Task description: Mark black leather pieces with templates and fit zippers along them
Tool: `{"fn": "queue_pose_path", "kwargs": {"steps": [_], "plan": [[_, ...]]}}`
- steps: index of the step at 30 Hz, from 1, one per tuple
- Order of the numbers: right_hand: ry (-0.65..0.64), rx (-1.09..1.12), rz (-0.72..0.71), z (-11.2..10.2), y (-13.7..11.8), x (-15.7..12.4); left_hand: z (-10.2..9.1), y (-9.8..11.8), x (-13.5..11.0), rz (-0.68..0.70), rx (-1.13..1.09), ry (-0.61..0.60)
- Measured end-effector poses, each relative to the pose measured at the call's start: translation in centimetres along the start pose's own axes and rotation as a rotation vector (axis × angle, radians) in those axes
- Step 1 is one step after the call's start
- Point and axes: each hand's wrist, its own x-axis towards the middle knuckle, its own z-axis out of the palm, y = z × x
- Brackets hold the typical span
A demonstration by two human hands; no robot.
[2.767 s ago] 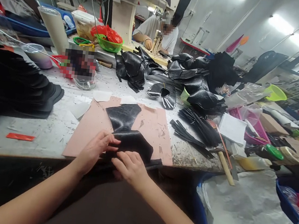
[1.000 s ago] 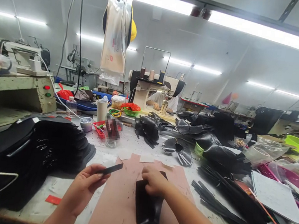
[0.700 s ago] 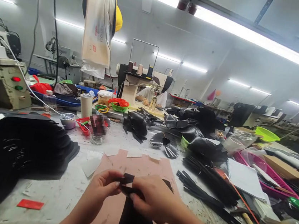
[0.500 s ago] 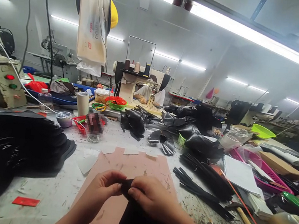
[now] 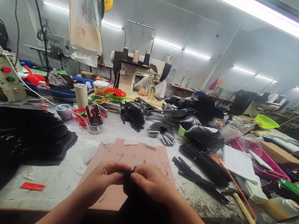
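Observation:
My left hand (image 5: 104,179) and my right hand (image 5: 152,184) meet over the near edge of a pink cutting mat (image 5: 123,155), both pinched on the top of a black leather piece (image 5: 135,204) that hangs down toward me. A narrow black strip sits between the fingertips at the piece's top edge, mostly hidden by my fingers. Both hands are closed.
A tall stack of black cut pieces (image 5: 14,139) fills the left. A phone (image 5: 94,115) leans in a clear cup. Black strips (image 5: 199,166), a notebook (image 5: 237,163), a hammer (image 5: 248,216) and pink basket (image 5: 257,156) lie right. A person sews at a machine (image 5: 135,71) behind.
Earlier both hands pressed the leather flat on the mat. Then my left hand picked up a black strip, brought it to my right hand, and both now pinch it against the lifted piece.

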Motion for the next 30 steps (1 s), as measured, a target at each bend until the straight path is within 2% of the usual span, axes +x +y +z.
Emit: {"fn": "queue_pose_path", "kwargs": {"steps": [10,15,20,26,30], "plan": [[0.012,-0.119,0.0,-0.09,-0.53,0.05,-0.05,0.18,-0.29,0.047,0.059,-0.019],[0.036,-0.214,-0.029,-0.05,-0.67,-0.13,0.31,0.1,-0.23,0.133,0.192,0.068],[0.155,-0.274,-0.112,-0.3,-0.94,-0.74,0.61,0.12,-0.6,0.259,0.319,0.146],[0.041,-0.138,-0.189,-0.59,-0.63,-0.65,0.77,0.15,-1.01,0.301,0.396,0.206],[0.061,-0.235,-0.204,-0.66,-0.76,-0.31,0.37,0.47,-0.63,0.331,0.439,0.237]]}}
